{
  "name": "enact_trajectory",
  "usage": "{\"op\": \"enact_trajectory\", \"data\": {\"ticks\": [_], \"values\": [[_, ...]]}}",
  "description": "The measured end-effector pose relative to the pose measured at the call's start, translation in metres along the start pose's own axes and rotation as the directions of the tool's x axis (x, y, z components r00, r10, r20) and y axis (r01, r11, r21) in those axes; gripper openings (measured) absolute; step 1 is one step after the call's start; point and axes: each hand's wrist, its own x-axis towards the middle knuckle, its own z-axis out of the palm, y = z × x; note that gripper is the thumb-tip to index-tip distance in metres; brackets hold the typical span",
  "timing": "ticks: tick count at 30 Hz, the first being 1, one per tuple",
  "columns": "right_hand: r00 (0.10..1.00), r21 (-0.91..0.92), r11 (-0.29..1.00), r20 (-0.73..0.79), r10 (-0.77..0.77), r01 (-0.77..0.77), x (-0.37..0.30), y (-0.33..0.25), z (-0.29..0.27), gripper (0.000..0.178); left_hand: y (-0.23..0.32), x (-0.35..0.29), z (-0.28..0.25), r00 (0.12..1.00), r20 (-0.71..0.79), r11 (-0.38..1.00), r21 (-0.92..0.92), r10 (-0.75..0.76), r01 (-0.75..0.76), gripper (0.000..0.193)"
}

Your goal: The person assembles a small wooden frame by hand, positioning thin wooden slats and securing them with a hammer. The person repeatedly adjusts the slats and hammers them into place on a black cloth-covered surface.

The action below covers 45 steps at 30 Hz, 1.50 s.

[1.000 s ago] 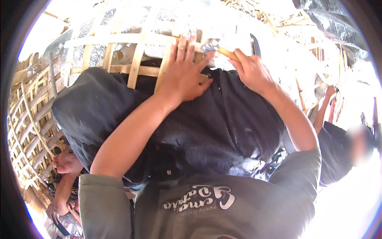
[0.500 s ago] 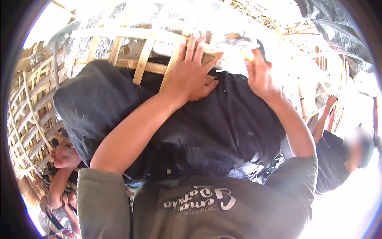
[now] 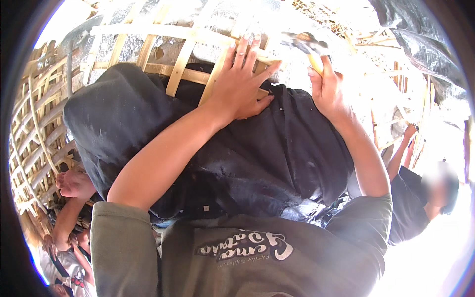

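My left hand (image 3: 241, 81) lies with fingers stretched and spread over a lattice of flat pale bamboo strips (image 3: 181, 67). The lattice rests at the far side of my dark-clothed lap. My right hand (image 3: 330, 94) grips the yellowish handle of a hammer (image 3: 315, 62). The dark head of the hammer stands to the right of the lattice's right end, apart from my left fingers. Glare washes out part of the strips beyond my fingertips.
Large woven bamboo panels (image 3: 37, 133) stand at the left. A person's hand and forearm (image 3: 74, 185) show beside them. At the right, another person in dark clothes (image 3: 408, 205) reaches toward bamboo poles. Dark plastic sheeting (image 3: 423, 49) hangs at the far right.
The hammer, blurred by motion earlier, now shows more sharply, slightly higher and to the right. My left hand stays on the lattice in nearly the same place.
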Motion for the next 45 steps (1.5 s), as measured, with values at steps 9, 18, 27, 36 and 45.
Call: {"op": "enact_trajectory", "data": {"ticks": [9,18,27,36,45], "values": [[0.968,-0.092,0.995,0.244,0.061,-0.040,0.005,0.001,0.008,0.020,-0.004,0.002,0.002,0.999,0.043,0.999,0.041,0.004,-0.006,0.070],[0.960,-0.064,0.996,0.273,0.069,-0.054,0.012,-0.007,-0.002,0.020,-0.004,-0.001,0.005,1.000,-0.023,0.998,0.062,-0.008,0.009,0.070],[0.995,0.019,0.999,0.091,0.030,-0.032,0.002,-0.007,-0.002,0.020,0.000,-0.002,0.003,1.000,-0.006,0.998,0.061,-0.003,0.004,0.071],[0.999,0.035,0.999,0.024,0.035,-0.036,0.004,-0.008,0.001,0.026,-0.001,-0.001,0.003,1.000,-0.009,0.999,0.033,0.001,-0.001,0.069],[0.961,-0.072,0.991,0.245,0.127,-0.112,0.005,-0.010,-0.001,0.021,0.001,-0.003,0.001,1.000,0.013,1.000,0.028,-0.003,0.002,0.070]]}}
